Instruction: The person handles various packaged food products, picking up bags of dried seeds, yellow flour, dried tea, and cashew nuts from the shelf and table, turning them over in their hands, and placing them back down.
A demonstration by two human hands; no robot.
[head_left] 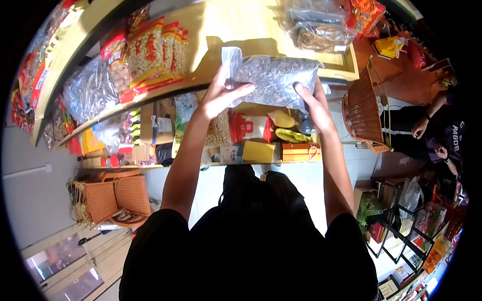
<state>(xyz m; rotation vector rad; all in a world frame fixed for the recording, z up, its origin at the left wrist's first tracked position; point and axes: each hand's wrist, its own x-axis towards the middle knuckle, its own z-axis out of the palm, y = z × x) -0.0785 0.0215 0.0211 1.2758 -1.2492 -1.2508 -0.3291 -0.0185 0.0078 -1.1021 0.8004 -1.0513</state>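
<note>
Both hands hold a clear plastic bag of dark, shredded dried goods (pixel 275 79), raised in front of the pale wooden display surface (pixel 228 25). The bag lies lengthwise from side to side, with its flattened, clear end standing up near the left hand (pixel 216 98).

The left hand grips the bag's left end, its thumb laid across the front and pinching the plastic against the fingers behind. The right hand (pixel 320 109) clasps the opposite end in the same way, thumb pressed on the front face; its fingers are mostly hidden behind the bag.

On the display surface, left of the bag, stand red-and-clear plastic packets of pale dried pieces (pixel 145 54), and farther left lies a large clear bag of long, dark dried goods (pixel 90 88). Clear plastic bags of brown dried goods (pixel 325 37) sit on the surface at the upper right.

Under the held bag, a lower wooden shelf (pixel 211 164) carries a red and white package (pixel 249 127), a yellow rectangular box (pixel 259 151) and, just beside it, an orange box (pixel 297 153). To the right is a brown wicker basket (pixel 360 111); beyond it, well apart from the hands, is another person in dark clothing (pixel 449 131). Brown wicker chairs (pixel 113 196) stand at the lower left.
</note>
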